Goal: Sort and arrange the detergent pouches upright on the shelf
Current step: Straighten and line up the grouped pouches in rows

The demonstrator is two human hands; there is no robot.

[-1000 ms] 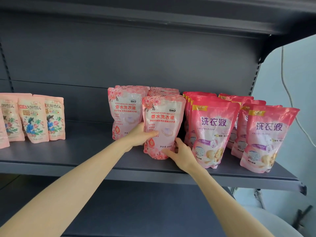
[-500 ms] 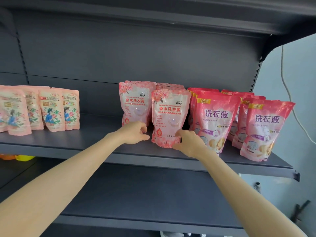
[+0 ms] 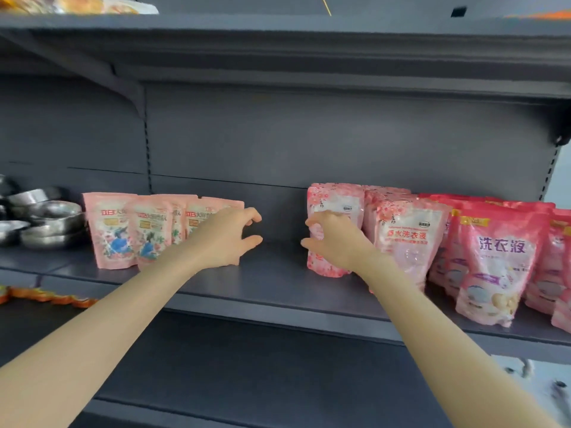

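The detergent pouches stand upright in three groups along the grey shelf (image 3: pixel 272 276). In the middle, a pale floral pouch (image 3: pixel 340 199) stands at the left end of its group, with a second pale pouch (image 3: pixel 408 242) bearing red lettering just to its right and more of the same kind packed behind. Touching that group on the right are the deep pink pouches (image 3: pixel 500 261), set in rows running back towards the rear panel, the front one nearest the shelf edge. Well apart to the left, across a bare stretch of shelf, the salmon pouches (image 3: pixel 111 230) stand overlapping one another in a row. The right hand (image 3: pixel 333 245) is in front of the pale floral pouch, fingers curled with the tips at the pouch's left edge; whether it grips the pouch or only hovers before it cannot be told. The left hand (image 3: pixel 227 239) is at the right end of the salmon row, fingers spread and loosely bent like a claw, thumb below, holding nothing. Both bare forearms reach up from the bottom of the view. Further left on the same shelf are stacked steel bowls (image 3: pixel 52 217), and below them, at the left edge, lie some orange packets (image 3: pixel 52 298). An upper shelf (image 3: pixel 278 29) runs overhead.
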